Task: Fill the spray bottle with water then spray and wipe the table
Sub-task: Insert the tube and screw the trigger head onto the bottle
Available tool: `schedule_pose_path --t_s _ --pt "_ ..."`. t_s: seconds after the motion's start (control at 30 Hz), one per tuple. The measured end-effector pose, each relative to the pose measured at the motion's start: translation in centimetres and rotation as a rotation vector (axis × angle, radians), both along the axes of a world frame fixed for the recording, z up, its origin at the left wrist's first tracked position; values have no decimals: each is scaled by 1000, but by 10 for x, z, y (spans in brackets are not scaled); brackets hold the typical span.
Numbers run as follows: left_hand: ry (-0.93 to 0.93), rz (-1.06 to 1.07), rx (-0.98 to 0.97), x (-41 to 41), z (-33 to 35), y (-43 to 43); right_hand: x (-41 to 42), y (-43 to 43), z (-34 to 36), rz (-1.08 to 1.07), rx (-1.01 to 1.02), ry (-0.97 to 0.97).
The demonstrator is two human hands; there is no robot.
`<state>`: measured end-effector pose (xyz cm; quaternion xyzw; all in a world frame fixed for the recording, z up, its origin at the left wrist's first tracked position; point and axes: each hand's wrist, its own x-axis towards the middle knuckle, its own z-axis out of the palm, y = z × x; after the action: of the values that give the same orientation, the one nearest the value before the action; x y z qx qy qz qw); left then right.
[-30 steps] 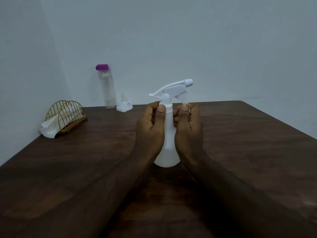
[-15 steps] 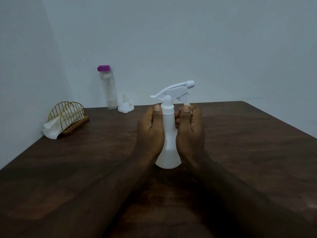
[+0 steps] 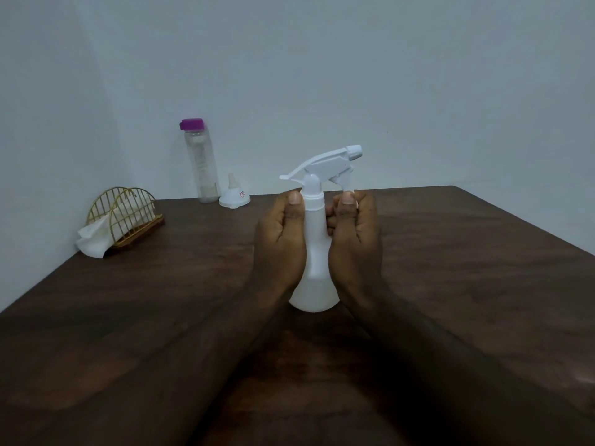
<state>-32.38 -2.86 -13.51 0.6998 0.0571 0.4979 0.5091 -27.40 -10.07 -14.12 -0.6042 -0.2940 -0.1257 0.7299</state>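
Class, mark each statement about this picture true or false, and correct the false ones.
1. The left hand and right hand hold the spray bottle upright. True.
2. The trigger head is off the spray bottle. False: it sits on the neck.
3. The clear bottle by the wall has a purple cap. True.
4. The funnel sits in the spray bottle's neck. False: it stands on the table beside the clear bottle.
5. The napkin holder is on the table's right side. False: it is on the left.
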Motion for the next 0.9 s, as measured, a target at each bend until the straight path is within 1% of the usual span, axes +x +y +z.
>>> schedule_pose_path --t_s 0.1,0.27,0.4,0.53,0.77,0.9 --pt "6 -11 -21 -1 3 -2 1 -1 1 2 -5 -11" --pt "46 0 45 1 -3 4 2 1 1 -14 -9 -32" --pt "12 -1 39 0 -3 4 1 -1 1 -9 -20 -31" --pt "-4 -28 -13 -1 0 -2 -1 -2 2 9 -17 -14" --pt "41 -13 59 0 -3 4 -2 -2 1 4 -5 -22" --pt "9 -41 27 -1 -2 2 -1 -1 0 0 -10 -25"
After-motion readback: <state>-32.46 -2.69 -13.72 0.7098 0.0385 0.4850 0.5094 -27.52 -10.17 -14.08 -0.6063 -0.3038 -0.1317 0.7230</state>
